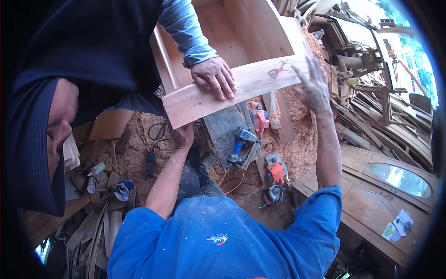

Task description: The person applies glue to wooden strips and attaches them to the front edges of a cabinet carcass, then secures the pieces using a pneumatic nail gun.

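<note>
A pale wooden board (251, 83) with a dark knot near its right end lies across the near end of a large wooden box frame (232, 28). My left hand (182, 136) is closed at the board's lower left edge, its fingers partly hidden under the wood. At the right end, my right hand (312, 86) has its fingers stretched apart, slightly blurred, by the board's end; whether it touches is unclear. A co-worker's hand (213, 78) in a light blue sleeve presses flat on the board's left half.
Below the board are a blue nail gun (241, 144) on a dark panel, a red power tool (260, 118) and a red-and-grey circular saw (276, 172). Wood shavings (297, 144) cover the floor. A wooden door panel (371, 186) lies right; scrap wood (93, 232) is piled left. The co-worker leans in from the left.
</note>
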Motion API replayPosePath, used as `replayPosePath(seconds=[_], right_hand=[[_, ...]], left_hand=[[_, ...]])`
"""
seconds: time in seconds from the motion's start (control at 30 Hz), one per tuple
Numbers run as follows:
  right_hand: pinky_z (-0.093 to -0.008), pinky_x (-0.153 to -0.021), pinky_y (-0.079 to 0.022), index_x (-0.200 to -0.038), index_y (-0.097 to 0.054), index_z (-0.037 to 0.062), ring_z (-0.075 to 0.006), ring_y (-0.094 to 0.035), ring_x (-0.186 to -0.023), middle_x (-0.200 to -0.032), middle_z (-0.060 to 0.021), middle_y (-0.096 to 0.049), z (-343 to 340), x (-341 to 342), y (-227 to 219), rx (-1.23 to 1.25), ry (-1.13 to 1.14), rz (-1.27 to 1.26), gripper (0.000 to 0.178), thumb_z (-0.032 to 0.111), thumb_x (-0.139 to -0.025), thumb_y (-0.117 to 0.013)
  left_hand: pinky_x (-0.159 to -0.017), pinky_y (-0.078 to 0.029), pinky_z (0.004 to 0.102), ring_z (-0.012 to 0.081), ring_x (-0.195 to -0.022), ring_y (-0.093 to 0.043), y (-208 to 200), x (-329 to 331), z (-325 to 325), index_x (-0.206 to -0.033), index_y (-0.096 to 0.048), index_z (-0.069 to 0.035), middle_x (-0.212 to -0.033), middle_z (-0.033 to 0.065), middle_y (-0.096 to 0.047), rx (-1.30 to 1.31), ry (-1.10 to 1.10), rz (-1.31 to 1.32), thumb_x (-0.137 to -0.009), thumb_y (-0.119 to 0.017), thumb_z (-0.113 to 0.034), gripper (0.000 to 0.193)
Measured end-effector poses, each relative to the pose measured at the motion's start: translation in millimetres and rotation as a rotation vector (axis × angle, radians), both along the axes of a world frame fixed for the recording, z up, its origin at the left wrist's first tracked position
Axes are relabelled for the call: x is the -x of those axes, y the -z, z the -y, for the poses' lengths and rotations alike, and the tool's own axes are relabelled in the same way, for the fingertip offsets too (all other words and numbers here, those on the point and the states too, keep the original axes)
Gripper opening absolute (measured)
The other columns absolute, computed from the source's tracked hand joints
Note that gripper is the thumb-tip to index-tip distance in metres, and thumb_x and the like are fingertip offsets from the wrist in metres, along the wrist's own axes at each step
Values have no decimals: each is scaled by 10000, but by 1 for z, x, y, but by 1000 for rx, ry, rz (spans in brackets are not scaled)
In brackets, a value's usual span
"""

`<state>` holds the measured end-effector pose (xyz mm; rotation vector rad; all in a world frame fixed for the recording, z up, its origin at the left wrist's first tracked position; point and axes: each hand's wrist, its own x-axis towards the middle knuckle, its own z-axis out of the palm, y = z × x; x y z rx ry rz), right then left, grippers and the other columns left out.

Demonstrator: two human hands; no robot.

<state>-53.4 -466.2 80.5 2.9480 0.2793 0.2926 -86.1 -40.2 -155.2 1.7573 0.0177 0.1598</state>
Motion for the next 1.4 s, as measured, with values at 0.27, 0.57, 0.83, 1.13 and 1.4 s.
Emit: replayPosePath(seconds=[0.27, 0.57, 0.83, 1.13, 1.4], right_hand=[[-520, -1245, -266, -1551, -418, 248, -337, -352, -1496, -1598, -152, -392, -100, -41, 5, -10, -328, -411, 914, 171, -737, -827], [-572, -1248, -194, -1533, -452, 202, -383, -323, -1506, -1588, -213, -396, -174, -11, 0, -274, -589, -93, 904, 499, -764, -821], [-580, -1229, -233, -1488, -501, 181, -436, -370, -1457, -1537, -238, -427, -284, -28, 38, -392, -563, -208, 936, 518, -684, -840], [-575, -1199, -306, -1469, -492, 69, -482, -446, -1342, -1416, -309, -482, -284, -29, 54, -413, -674, -144, 938, 467, -689, -827], [-591, -1203, -302, -1495, -462, 61, -488, -447, -1357, -1421, -321, -483, -281, -30, 61, -383, -689, -95, 926, 429, -717, -803]], left_hand=[[-1041, -429, 487, 430, -1208, -549, -2, -7, 4, -1314, -540, 27, -1293, 235, -573, -60, 23, 42, -858, -781, -108, 532], [-1188, -342, 476, 430, -1416, -417, -27, -9, 4, -1504, -369, 41, -1526, 269, -409, -281, -9, 195, -875, -780, -140, 773], [-1194, -380, 456, 326, -1440, -415, -56, -17, 26, -1581, -267, -58, -1568, 167, -382, 965, 37, -30, -1063, -491, -324, 624], [-1175, -390, 453, 366, -1418, -436, -35, -14, 22, -1571, -278, -8, -1551, 217, -395, 348, -62, 86, -920, -718, -323, 847], [-1187, -380, 447, 335, -1432, -418, -45, -17, 24, -1578, -255, 6, -1559, 197, -366, 728, -35, 53, -863, -801, -415, 993]])
